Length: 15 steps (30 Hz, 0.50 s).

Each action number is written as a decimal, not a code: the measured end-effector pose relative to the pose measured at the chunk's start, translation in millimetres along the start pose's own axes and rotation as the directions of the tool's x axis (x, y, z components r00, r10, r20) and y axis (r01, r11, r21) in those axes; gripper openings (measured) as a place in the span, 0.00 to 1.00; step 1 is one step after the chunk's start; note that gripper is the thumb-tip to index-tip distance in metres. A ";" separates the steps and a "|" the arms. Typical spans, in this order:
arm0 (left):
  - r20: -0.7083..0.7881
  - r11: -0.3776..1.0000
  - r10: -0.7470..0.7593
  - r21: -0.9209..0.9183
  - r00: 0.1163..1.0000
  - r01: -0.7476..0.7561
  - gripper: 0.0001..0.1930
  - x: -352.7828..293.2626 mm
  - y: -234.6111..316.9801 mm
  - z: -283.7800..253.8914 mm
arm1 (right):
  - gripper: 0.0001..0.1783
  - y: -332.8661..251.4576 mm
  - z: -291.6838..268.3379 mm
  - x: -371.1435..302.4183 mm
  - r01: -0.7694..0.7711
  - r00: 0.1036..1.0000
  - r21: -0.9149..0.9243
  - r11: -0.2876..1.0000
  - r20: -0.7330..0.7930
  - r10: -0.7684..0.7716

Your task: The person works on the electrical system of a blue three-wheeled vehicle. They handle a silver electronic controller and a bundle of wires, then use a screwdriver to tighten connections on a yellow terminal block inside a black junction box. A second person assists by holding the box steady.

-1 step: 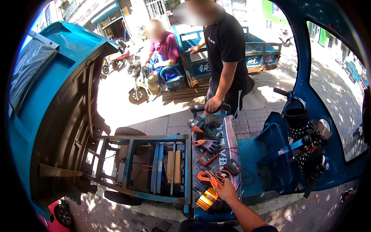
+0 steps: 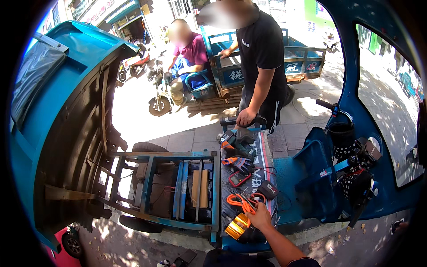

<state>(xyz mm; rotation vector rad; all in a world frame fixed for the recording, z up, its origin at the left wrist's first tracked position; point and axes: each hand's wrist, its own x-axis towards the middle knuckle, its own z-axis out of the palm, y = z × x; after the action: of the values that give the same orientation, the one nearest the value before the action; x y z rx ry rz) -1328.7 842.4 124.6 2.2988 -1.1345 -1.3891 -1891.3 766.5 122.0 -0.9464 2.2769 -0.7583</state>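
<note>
Here's your right hand (image 2: 259, 217) at the near end of the orange cable (image 2: 240, 203), fingers curled, though I can't tell whether they're actually gripping it; your left hand is out of view. The cable lies looped on the printed sheet (image 2: 264, 155), just beyond the gold-cased inverter (image 2: 238, 226), with the red multimeter (image 2: 239, 179) and black block (image 2: 268, 190) close by. That cable looks light, bendy and a bit springy: take it by the orange jacket, near the ends, bunching the loops together. The finned inverter looks heavier, stiff and smooth; cradle its body.

PLACE: outdoors, street-side | SHOWN BY: shopfront (image 2: 126, 20); sunlit paving (image 2: 180, 139); red scooter (image 2: 140, 65); cargo tricycle (image 2: 306, 68)
</note>
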 end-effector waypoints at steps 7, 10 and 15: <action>0.076 0.945 0.056 -0.326 0.996 -0.029 0.11 34.7 12.6 21.3 | 0.28 -2.6 -34.4 -14.4 0.036 0.994 0.149 0.988 -0.112 -0.019; 0.036 0.940 -0.009 -0.340 0.999 0.021 0.11 18.3 7.9 24.6 | 0.28 1.6 -41.7 -29.4 -0.052 0.996 0.187 0.981 -0.058 0.064; -0.022 0.963 -0.101 -0.255 0.995 0.092 0.15 13.3 5.8 36.9 | 0.25 34.0 -50.9 -45.4 -0.059 0.997 0.127 0.990 -0.036 0.064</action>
<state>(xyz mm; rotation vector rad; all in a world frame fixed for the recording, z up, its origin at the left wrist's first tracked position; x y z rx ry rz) -1358.8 836.1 99.6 2.2102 -0.7908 -1.4291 -1913.3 835.3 146.3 -0.8061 2.2521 -0.8907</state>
